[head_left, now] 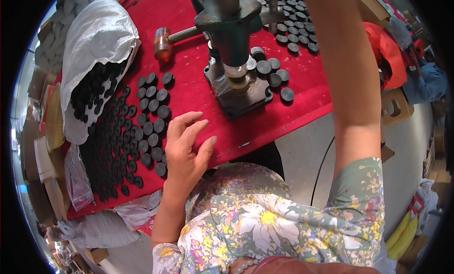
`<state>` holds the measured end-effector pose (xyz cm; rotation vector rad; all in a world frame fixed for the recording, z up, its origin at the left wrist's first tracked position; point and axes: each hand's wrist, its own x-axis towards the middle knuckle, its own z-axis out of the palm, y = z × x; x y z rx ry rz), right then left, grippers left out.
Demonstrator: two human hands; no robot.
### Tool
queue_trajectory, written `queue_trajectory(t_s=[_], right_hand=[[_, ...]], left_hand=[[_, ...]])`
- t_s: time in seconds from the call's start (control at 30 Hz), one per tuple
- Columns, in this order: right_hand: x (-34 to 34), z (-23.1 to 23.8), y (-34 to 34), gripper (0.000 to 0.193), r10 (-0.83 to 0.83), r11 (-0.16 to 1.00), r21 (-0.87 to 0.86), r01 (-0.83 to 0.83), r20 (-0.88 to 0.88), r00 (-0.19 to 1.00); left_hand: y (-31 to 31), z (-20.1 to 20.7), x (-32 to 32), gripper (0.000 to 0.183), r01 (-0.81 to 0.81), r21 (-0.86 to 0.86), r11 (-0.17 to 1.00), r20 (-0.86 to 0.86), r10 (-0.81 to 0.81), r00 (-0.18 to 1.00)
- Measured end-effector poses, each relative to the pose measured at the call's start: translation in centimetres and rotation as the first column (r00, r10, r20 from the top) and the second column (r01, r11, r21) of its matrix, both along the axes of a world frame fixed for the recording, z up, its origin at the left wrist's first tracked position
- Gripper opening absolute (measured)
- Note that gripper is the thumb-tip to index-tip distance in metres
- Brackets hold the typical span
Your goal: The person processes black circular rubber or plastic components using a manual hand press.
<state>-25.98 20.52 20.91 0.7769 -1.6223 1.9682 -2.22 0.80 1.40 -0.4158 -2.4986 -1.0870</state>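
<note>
Shows a dark green press (229, 35) standing on the red surface (189, 92), at the upper middle, with a square dark block (253, 98) directly under the brass-toned tip (240, 81). Cannot tell whether pressing on the block or just above. Has a grey bar (184, 35) to the left of the press, ending in an amber knob (162, 44). Has the left hand (187, 146) near the surface's front edge, open and empty, with fingers loosely bent and thumb apart, just beside a batch of round dark discs (153, 140). Cannot tell the state of the right hand, beyond the upper edge of the view; shows only the right forearm (352, 61) running upward past the press. Has more loose discs (287, 94) right of the block, and a wider spread (293, 30) farther back. Shows smaller black pieces (109, 151) heaped at the far left, below a white sack (97, 33) lying with its mouth open and full of black pieces. Shows a red bag (385, 52) and blue cloth (423, 82) beyond the forearm, and a black cable (321, 174) across the pale floor (302, 148).
</note>
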Motion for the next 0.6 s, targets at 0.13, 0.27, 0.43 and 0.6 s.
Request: queue_trajectory(t_s=[0.13,0.27,0.43,0.6], right_hand=[[-0.3,-1.0,0.1,0.029,-0.047,0.999,-0.022,0.046,-0.035,0.998],[2.1,-5.3,4.2,0.036,-0.441,0.894,-0.217,0.391,-0.281,0.852],[14.7,-21.1,14.2,0.023,-0.563,0.801,-0.168,0.574,0.111,0.819],[32.2,-41.8,13.3,0.023,-0.55,0.66,0.287,0.695,0.815,0.185]], left_hand=[[1.2,-0.6,-1.1,0.033,0.078,-0.051,0.996,-0.021,-0.08,0.997],[2.5,-1.2,-2.4,0.031,0.132,0.009,0.991,-0.024,-0.132,0.991],[2.9,-1.7,-3.6,0.035,0.156,-0.056,0.986,-0.05,-0.159,0.986],[5.4,-2.3,-3.6,0.034,0.239,-0.081,0.968,-0.083,-0.246,0.966]])
